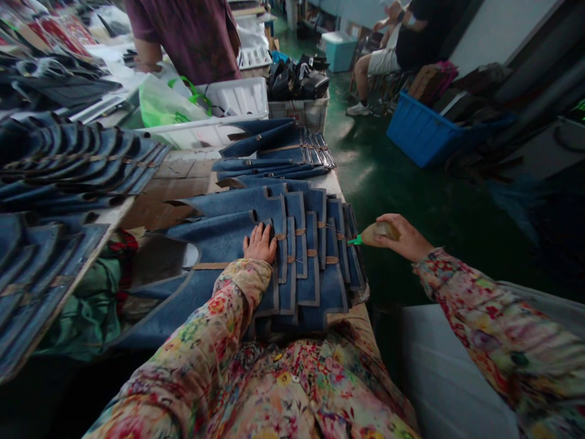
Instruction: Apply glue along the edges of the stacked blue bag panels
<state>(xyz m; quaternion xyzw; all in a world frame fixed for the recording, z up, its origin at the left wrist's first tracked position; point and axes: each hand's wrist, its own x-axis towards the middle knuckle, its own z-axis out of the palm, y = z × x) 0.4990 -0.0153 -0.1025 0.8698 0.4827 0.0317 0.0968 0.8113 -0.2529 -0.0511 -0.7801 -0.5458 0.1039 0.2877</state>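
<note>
Overlapping blue leather-like pieces (228, 238) with grey edges and short brown strips lie fanned out on the table before me. My left hand (260, 244) rests flat on them, fingers spread, near the stepped edges. Off the table's right side, my right hand (402, 235) is closed round a squeeze bottle (370, 235) of yellowish-brown colour with a green nozzle. The bottle lies tilted, its nozzle pointing left at the rightmost pieces. Whether the tip touches them I cannot tell.
More blue pieces (86, 146) are fanned out on a table at left. White crates (237, 97) and a green-white bag (169, 103) stand behind. A blue bin (425, 131) sits on the green floor at right. One person (187, 36) stands ahead; another (411, 42) sits farther back.
</note>
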